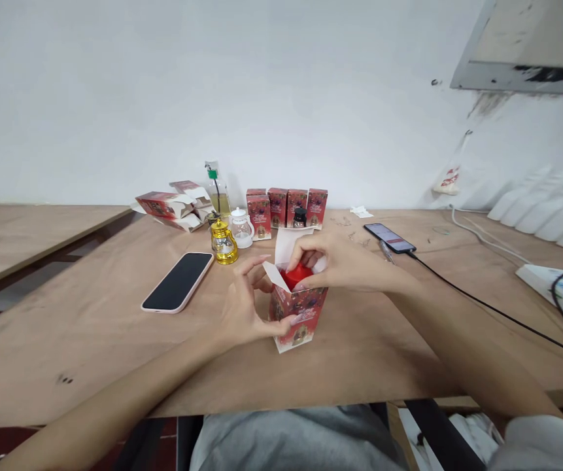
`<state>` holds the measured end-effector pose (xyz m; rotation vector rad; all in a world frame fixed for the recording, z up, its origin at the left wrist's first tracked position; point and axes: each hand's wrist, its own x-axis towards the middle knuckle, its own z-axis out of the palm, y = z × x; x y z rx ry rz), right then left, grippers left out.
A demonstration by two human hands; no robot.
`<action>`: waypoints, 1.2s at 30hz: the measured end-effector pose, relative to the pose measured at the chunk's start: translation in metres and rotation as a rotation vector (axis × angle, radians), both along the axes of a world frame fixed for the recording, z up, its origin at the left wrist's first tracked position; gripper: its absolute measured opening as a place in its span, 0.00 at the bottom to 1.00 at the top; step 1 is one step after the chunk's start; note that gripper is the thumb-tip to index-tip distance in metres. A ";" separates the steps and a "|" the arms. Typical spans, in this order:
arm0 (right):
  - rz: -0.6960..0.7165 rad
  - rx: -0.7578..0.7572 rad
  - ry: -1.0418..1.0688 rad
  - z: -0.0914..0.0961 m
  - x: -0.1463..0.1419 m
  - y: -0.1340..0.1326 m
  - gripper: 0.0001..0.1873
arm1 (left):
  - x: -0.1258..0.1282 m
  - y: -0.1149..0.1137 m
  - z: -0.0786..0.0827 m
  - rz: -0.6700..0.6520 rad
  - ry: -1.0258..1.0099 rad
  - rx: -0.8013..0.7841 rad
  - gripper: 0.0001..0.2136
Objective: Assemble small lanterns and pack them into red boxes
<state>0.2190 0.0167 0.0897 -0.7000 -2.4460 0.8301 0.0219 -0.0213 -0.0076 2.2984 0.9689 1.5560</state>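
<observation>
Visibly, left hand [242, 304] half-encircles the box [301, 317]; right [337, 258] pinches a red item [300, 273].

Soft light, perhaps slight blur.

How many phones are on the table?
2: a pink-edged phone left of the left hand, and a dark-edged phone to the right of the right hand.

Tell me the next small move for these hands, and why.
Probably ease the red piece lower with the right hand: it sits in the box's open mouth, flaps up, and the left hand steadies the box.
</observation>
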 end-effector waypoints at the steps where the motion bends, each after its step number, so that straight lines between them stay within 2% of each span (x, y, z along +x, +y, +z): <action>1: 0.023 0.026 -0.035 0.001 0.000 0.000 0.06 | -0.001 0.001 -0.001 0.027 0.014 0.040 0.40; 4: 0.098 0.122 -0.120 0.007 0.001 -0.001 0.01 | -0.003 0.003 -0.004 0.091 0.060 0.148 0.40; 6: 0.116 0.166 -0.117 0.011 0.005 0.000 0.05 | -0.004 0.004 -0.005 0.046 0.095 0.142 0.38; 9: 0.100 0.137 0.049 0.014 0.016 0.005 0.11 | -0.005 0.004 -0.002 -0.008 0.179 0.103 0.32; 12: 0.060 0.111 0.279 0.008 0.025 0.014 0.09 | -0.006 0.003 0.002 0.002 0.254 0.126 0.27; 14: -0.032 0.171 0.348 0.000 0.027 0.019 0.17 | -0.006 0.001 0.004 0.013 0.269 0.145 0.26; 16: -0.120 0.231 0.343 -0.008 0.025 0.021 0.33 | -0.006 0.001 0.005 0.023 0.274 0.160 0.26; 18: -0.120 0.247 0.299 -0.013 0.020 0.018 0.43 | -0.007 0.001 0.004 0.025 0.288 0.152 0.25; 20: -0.020 0.225 0.238 -0.015 0.015 0.012 0.41 | -0.007 0.002 0.002 0.010 0.291 0.120 0.25; 23: 0.183 0.167 0.141 -0.017 0.009 0.003 0.27 | -0.006 0.006 -0.006 -0.049 0.172 0.077 0.31; 25: 0.249 0.180 0.134 -0.020 0.008 0.000 0.22 | -0.004 0.008 -0.012 -0.093 0.061 0.065 0.36; 30: 0.176 0.339 0.130 -0.031 0.008 -0.002 0.20 | -0.002 0.011 -0.017 -0.057 0.024 -0.009 0.40; 33: 0.139 0.357 0.007 -0.033 0.012 -0.006 0.20 | -0.004 0.010 -0.014 -0.069 0.068 -0.063 0.41; 36: 0.115 0.330 -0.094 -0.036 0.016 -0.014 0.24 | -0.007 0.010 -0.010 -0.102 0.128 -0.102 0.37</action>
